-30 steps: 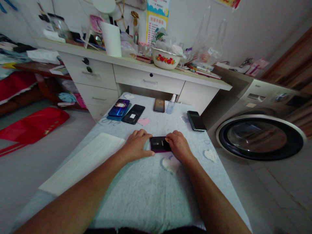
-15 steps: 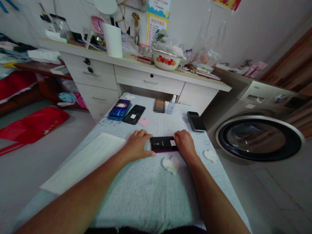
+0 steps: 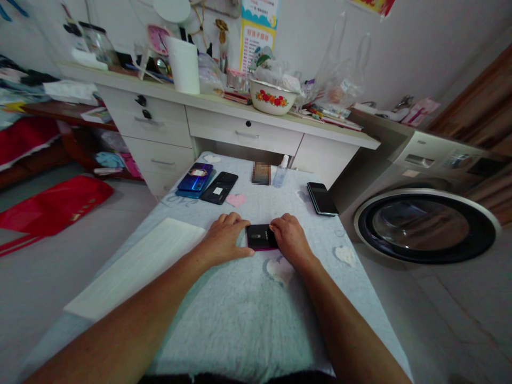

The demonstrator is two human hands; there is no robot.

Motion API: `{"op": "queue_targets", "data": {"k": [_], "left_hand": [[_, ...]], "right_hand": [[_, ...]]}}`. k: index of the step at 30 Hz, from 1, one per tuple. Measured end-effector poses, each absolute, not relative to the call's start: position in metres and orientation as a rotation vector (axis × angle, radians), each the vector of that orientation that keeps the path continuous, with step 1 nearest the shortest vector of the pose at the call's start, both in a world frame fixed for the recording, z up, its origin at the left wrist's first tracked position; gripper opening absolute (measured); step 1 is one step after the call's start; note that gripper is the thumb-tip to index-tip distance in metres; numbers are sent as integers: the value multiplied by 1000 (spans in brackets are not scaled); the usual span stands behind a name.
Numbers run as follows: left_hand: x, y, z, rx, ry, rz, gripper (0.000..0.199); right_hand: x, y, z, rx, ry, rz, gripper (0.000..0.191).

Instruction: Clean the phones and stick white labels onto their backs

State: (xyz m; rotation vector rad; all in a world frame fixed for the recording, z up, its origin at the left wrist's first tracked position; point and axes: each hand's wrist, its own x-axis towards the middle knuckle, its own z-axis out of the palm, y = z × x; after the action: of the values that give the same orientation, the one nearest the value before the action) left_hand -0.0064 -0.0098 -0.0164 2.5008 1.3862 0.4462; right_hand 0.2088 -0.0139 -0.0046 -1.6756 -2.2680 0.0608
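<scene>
A dark smartphone (image 3: 258, 236) with a purplish edge lies back-up on the cloth-covered table (image 3: 240, 320). My left hand (image 3: 227, 238) steadies its left end, thumb at the near side and forefinger at the far side. Over the phone's right part is my right hand (image 3: 291, 237), fingers curled and pressed together, the tips touching the back. Whether those fingertips hold anything small is hidden. Beyond my left hand lie a black phone (image 3: 220, 188) with a white label and a blue phone (image 3: 196, 177) stacked on another.
A white cloth strip (image 3: 140, 266) lies at the left. Toward the back stand a clear spray bottle (image 3: 281, 173) and a pixelated brown item (image 3: 261, 173). More stacked phones (image 3: 322, 199) lie at the right edge. A drawer desk (image 3: 224, 125) and a washing machine (image 3: 424, 197) border the table.
My right hand has slid left along the phone's back, from its right end, and now covers the white label there. My left hand and the phone have stayed in place.
</scene>
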Motion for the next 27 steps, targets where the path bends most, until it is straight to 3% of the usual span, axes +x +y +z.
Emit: {"op": "queue_targets", "data": {"k": [27], "left_hand": [[-6,-10,-16,2496,1399,431,70]], "right_hand": [[193,-23,-3,-1310,-2392,296,17]]}}
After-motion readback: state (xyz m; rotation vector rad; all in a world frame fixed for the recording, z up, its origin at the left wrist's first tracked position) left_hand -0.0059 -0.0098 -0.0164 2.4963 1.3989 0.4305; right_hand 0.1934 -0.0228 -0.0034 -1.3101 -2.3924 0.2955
